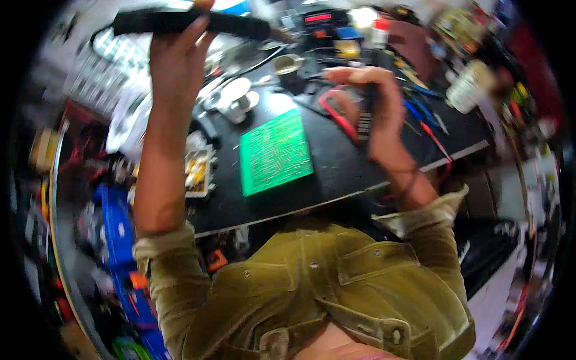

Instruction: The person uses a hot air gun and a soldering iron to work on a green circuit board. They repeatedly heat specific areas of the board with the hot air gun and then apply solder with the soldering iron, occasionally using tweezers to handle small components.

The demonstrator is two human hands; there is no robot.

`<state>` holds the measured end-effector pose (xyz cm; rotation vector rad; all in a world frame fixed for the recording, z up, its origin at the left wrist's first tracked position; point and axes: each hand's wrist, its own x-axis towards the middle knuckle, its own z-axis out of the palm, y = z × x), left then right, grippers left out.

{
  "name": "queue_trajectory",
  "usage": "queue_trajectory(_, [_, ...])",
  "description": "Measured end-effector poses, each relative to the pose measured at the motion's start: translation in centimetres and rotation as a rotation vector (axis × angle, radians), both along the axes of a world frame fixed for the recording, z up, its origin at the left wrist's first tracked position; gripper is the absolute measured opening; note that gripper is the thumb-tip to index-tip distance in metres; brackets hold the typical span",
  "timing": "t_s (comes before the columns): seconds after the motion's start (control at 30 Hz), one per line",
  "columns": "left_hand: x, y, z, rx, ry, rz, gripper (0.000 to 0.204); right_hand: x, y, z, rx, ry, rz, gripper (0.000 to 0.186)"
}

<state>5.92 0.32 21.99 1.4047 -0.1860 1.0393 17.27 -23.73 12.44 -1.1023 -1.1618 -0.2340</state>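
My left hand (183, 45) is raised at the upper left, its fingers closed round a thick black soldering iron (240, 25). The iron lies nearly level, its metal tip pointing right and a dark cord at its left end. At the right of the table, my right hand (384, 102) curls round a dark, red-edged handheld device (363, 117); blur and the fingers hide its exact kind. Between my forearms a green circuit board (276, 153) with many solder points lies on the black table (336, 171). Neither hand touches the board.
White cup-like containers (235, 99) and a round metal tin (287, 65) stand behind the board. A parts box (198, 171) sits by my left forearm. Blue-handled pliers (417, 111) and a red cable (441, 147) lie at the right. A black unit with a red display (318, 19) is at the back.
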Motion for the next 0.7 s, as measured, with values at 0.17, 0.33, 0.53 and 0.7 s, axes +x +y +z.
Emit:
queue_trajectory(0.17, [5.3, -6.4, -3.2, 0.084, 0.130, 0.017, 0.029, 0.8, -0.3, 0.2, 0.063, -0.083, -0.117, 0.035])
queue_trajectory(0.33, [8.5, -10.6, -5.6, 0.073, 0.129, -0.180, 0.035, 2.3, -1.0, 0.4, -0.014, -0.130, -0.287, 0.039])
queue_trajectory(0.53, [9.8, -13.1, -6.6, 0.033, 0.131, -0.289, 0.037, 3.1, -0.5, -0.6, 0.119, -0.037, -0.326, 0.048])
queue_trajectory(0.7, [7.8, -13.0, -6.3, -0.082, 0.236, -0.386, 0.047, 3.3, -0.2, -1.8, 0.008, -0.021, -0.305, 0.049])
